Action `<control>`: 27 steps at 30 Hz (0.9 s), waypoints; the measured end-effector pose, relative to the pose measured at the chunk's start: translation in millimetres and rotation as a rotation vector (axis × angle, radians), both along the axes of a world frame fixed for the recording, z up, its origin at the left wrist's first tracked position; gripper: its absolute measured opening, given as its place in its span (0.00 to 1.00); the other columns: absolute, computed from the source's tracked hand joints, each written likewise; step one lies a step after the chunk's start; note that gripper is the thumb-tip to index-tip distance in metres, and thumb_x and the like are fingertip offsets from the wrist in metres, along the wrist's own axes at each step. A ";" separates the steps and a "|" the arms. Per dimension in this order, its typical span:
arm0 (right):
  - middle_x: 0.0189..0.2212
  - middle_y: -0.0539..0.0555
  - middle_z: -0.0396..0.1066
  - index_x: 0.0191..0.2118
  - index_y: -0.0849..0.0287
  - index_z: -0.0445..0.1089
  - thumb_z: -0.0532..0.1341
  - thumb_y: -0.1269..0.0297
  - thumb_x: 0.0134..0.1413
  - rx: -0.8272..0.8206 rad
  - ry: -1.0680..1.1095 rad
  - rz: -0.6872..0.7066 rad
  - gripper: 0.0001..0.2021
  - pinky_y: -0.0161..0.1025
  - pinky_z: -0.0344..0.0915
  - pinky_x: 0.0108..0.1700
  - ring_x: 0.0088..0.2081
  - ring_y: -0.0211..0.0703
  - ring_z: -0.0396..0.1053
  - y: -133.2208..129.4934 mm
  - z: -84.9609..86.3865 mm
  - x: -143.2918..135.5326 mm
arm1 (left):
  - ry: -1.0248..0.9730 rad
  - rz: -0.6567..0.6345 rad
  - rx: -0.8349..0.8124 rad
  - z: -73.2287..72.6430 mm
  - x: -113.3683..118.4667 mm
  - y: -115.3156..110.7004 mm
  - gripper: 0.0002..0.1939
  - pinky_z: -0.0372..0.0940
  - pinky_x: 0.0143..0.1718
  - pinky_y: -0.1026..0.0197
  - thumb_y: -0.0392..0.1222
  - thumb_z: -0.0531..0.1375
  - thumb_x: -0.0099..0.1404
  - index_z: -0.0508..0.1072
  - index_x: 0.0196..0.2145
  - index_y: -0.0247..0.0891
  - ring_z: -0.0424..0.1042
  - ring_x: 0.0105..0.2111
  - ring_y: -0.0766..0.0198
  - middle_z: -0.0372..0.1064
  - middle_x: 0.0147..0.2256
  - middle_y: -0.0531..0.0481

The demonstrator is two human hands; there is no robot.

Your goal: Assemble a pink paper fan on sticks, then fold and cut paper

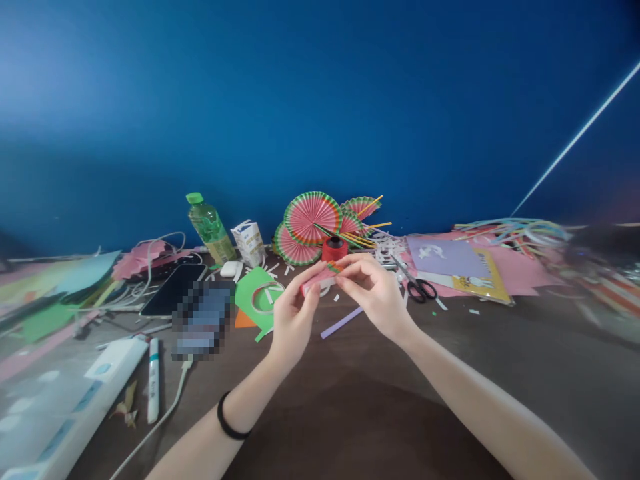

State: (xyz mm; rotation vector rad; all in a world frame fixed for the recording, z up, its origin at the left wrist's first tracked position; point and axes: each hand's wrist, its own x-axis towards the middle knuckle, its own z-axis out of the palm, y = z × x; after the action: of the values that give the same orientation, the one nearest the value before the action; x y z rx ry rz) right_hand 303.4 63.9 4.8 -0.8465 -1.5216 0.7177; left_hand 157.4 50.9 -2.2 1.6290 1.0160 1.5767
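Between my two hands is a small folded strip of pink paper (316,279) with an orange and green end. My left hand (295,313) pinches its left, pink part. The fingers of my right hand (374,291) are closed on the coloured end at the right. Just behind the strip stands a red spool (334,249). Round pleated pink fans with green rims (313,219) lean near the blue wall. A purple strip (341,323) lies on the table below my hands.
Black scissors (421,289) lie right of my right hand. Green paper (255,297), a phone (205,319), a bottle (210,230) and a small carton (249,243) are at the left. A white power strip (95,400) and a marker (153,381) lie nearer. Coloured paper (440,255) covers the back right.
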 end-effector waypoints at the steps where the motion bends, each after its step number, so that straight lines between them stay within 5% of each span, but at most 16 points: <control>1: 0.39 0.55 0.65 0.28 0.59 0.68 0.61 0.67 0.50 0.007 -0.001 -0.011 0.03 0.38 0.68 0.35 0.38 0.41 0.68 -0.3 -0.1 -0.4 | -0.008 -0.001 -0.008 0.2 0.6 -0.5 0.15 0.66 0.43 0.61 0.43 0.56 0.62 0.72 0.46 0.39 0.70 0.43 0.60 0.71 0.45 0.46; 15: 0.35 0.54 0.65 0.25 0.59 0.64 0.63 0.64 0.49 0.012 0.012 -0.101 0.08 0.37 0.65 0.35 0.36 0.41 0.67 3.5 -5.5 -2.0 | -0.054 -0.044 -0.063 -4.3 5.6 -2.1 0.14 0.64 0.46 0.62 0.44 0.57 0.62 0.72 0.45 0.40 0.69 0.46 0.60 0.71 0.46 0.47; 27: 0.25 0.49 0.68 0.30 0.58 0.66 0.66 0.59 0.42 -0.308 0.217 0.103 0.11 0.38 0.63 0.33 0.29 0.39 0.67 15.6 -9.8 4.5 | -0.309 -0.213 -0.179 -13.6 2.1 11.7 0.14 0.65 0.46 0.57 0.46 0.57 0.61 0.74 0.42 0.38 0.70 0.43 0.58 0.70 0.46 0.44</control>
State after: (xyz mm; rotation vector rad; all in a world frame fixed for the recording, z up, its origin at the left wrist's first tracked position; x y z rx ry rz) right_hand 307.9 79.5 -5.0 -0.8891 -1.2851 1.1037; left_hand 159.6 62.6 -15.8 1.2786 0.7682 1.4901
